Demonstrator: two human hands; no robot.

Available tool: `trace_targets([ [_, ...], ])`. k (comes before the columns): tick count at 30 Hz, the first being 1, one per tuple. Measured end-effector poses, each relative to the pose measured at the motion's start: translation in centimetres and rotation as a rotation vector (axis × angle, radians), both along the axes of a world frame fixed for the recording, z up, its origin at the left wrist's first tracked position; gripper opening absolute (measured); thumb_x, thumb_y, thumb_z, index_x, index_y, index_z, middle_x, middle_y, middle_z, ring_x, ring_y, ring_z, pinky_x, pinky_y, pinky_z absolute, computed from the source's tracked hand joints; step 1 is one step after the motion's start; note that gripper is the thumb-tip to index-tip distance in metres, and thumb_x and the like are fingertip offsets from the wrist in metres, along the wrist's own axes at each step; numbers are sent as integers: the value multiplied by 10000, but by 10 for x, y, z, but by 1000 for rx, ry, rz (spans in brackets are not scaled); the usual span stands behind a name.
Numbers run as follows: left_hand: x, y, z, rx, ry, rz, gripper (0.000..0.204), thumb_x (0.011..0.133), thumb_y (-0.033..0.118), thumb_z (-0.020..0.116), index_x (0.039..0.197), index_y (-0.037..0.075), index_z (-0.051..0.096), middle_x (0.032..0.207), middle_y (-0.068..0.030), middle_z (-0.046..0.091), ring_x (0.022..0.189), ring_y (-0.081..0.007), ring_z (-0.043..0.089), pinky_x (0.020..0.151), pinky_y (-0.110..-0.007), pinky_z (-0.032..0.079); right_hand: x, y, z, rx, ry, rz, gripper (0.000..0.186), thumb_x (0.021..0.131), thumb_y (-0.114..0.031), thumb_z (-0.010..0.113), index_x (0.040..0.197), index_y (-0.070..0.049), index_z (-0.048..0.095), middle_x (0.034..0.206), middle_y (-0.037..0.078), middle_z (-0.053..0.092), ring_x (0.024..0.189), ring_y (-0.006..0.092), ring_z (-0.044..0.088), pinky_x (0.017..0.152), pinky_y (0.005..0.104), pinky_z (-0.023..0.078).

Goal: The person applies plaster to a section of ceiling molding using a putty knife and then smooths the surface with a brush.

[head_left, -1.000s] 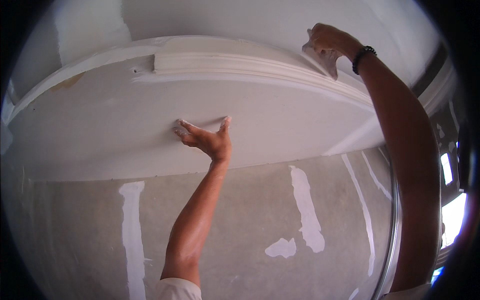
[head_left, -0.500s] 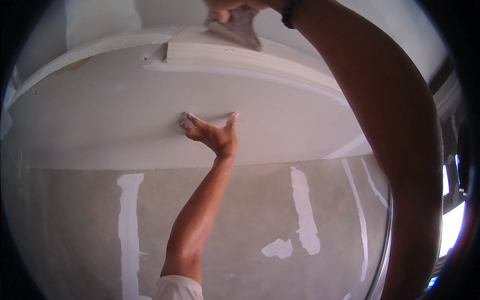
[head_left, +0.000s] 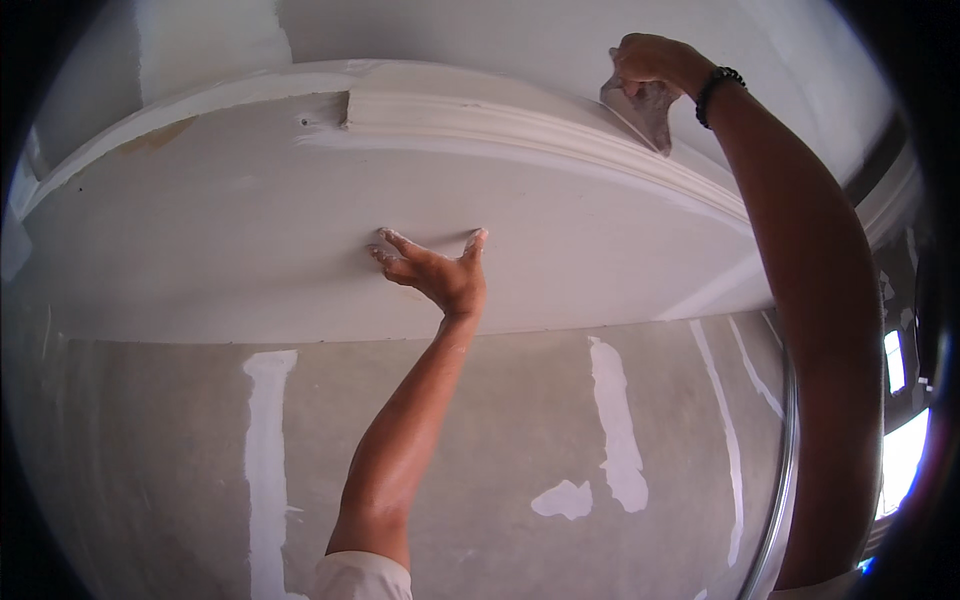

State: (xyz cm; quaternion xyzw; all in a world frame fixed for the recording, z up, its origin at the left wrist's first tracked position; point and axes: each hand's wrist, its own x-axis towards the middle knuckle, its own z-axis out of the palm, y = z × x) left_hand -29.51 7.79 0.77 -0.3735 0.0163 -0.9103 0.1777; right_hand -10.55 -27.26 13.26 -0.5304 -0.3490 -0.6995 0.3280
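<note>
In my right hand [head_left: 655, 62], raised at the upper right, is a flat, plaster-smeared putty scraper [head_left: 655, 112]. Its edge meets the pale cornice moulding [head_left: 480, 122], which curves along the line where the panel joins the ceiling. Lower down and nearer the middle, my left hand [head_left: 440, 272] is empty, with its fingers spread and its white-dusted tips pressed against the smooth grey panel [head_left: 220, 240]. A dark beaded bracelet [head_left: 712, 95] circles my right wrist.
Beneath the panel, the grey wall [head_left: 420, 390] carries white filler strips [head_left: 267, 470] and a small filler patch [head_left: 563, 499]. The cornice moulding ends squarely at its left. A shiny metal pole or edge [head_left: 785, 450] runs beside my right forearm. Bright openings [head_left: 903, 460] show at the far right.
My right hand has swept the scraper rightward along the moulding, from near its left end. My left hand keeps its place on the panel; the whole view has shifted slightly.
</note>
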Motion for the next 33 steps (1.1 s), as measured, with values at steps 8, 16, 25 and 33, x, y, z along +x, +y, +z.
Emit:
trace_targets([
  [8,-18,-5,-2,-31,-14,-18,1318,610,365,900,1473,-55,-3,1464,-385,-19,1348,-508,59,1061,-638,185,-201,-10,-66,-147,-5,86,78,781,-185,686,793,-110,670,646,-22,556,566,136,470,555,336,383],
  [16,-16,-4,-3,-64,6,-12,1315,616,359,900,1474,-47,-9,1471,-375,-30,1349,-503,64,1058,-636,195,-237,-47,-110,-145,-244,416,320,776,-131,664,1039,48,632,831,120,612,665,147,540,589,342,432],
  [25,-18,-4,-2,-39,-12,-15,1311,611,415,885,1458,-101,28,1473,-360,46,1380,-481,47,1096,-601,137,-47,-6,-40,-37,104,-132,277,631,-62,756,902,-15,729,902,162,690,833,321,678,694,415,574],
  [33,-19,-2,-4,-21,9,-51,1290,615,359,889,1475,-60,23,1470,-388,-35,1341,-528,61,1056,-663,175,-170,14,-54,-164,185,316,257,671,-3,705,921,56,687,1034,261,661,944,355,684,696,447,592],
])
